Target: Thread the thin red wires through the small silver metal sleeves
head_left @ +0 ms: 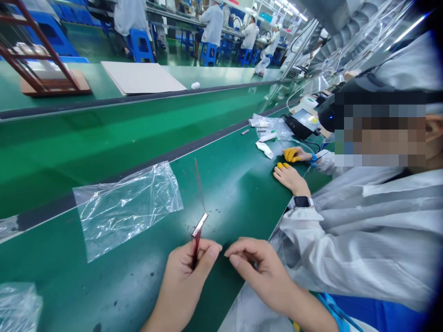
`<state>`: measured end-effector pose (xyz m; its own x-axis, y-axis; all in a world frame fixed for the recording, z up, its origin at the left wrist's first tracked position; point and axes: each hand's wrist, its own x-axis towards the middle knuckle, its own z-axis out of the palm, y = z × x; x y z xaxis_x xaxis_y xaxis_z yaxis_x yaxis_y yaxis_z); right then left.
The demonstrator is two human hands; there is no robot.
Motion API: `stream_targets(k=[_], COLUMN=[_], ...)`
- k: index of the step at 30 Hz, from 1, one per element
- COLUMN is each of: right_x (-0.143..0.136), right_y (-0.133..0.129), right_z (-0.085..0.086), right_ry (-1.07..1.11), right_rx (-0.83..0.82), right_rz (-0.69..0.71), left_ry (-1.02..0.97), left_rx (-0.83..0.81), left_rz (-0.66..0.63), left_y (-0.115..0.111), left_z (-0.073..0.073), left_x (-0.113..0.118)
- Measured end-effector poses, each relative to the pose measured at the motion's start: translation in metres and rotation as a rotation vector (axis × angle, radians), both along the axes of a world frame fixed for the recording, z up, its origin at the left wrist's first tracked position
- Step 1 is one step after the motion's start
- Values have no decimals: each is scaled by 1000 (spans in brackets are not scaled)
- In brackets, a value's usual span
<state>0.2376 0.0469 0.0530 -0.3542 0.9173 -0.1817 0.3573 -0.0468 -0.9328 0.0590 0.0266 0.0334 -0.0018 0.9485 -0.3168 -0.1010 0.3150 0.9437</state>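
Note:
A small silvery rectangular metal part (200,225) has a bundle of thin dark red wires (196,246) running from its lower end. My left hand (188,274) is closed on that bundle, pinching it between thumb and fingers, with the metal part sticking up beyond them. From the part's upper end, fine hair-like wires (200,186) stretch away over the green bench. Just right of it, apart by a small gap, my right hand (254,265) has its fingers curled and thumb close to the index fingertip. Whatever is in that pinch, if anything, is too small to see.
A clear plastic bag (128,205) lies on the green bench (235,184) left of my hands, another bag (20,306) at lower left. At right a co-worker's hands (292,177) with yellow finger covers rest near white tubes (266,148). A raised dark edge (207,145) borders the bench.

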Motion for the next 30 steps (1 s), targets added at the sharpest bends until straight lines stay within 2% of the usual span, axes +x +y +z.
stream_targets(k=[2,4,9,16,19,21,24,30], right_x=[-3,-6,-9,-7,-8,-10,-17,-29], right_y=[2,4,2,-2,-4,-4,-4,-4], right_z=[7,9,4,-2,-10,-15,-19,-19], right_ry=[-96,-111,49,249,354,467,629,698], right_rx=[83,70,-175,-399,-427,-415,-451,-517], right_rz=[90,155,164,142,73,-56,-216,-237], left_ry=[18,2,-48,-145,-131,-104,-88,-154], left_rx=[10,15,27,16,-6,-11,25,51], left_rz=[-39,-76,-130,-154,-62,-23,-75,-149], left_y=[1,1,0,-1,-3,-4,-3,-1], left_z=[3,5,6,4,3,4,5,6], left_x=[0,0,0,3,3,3,4,7])
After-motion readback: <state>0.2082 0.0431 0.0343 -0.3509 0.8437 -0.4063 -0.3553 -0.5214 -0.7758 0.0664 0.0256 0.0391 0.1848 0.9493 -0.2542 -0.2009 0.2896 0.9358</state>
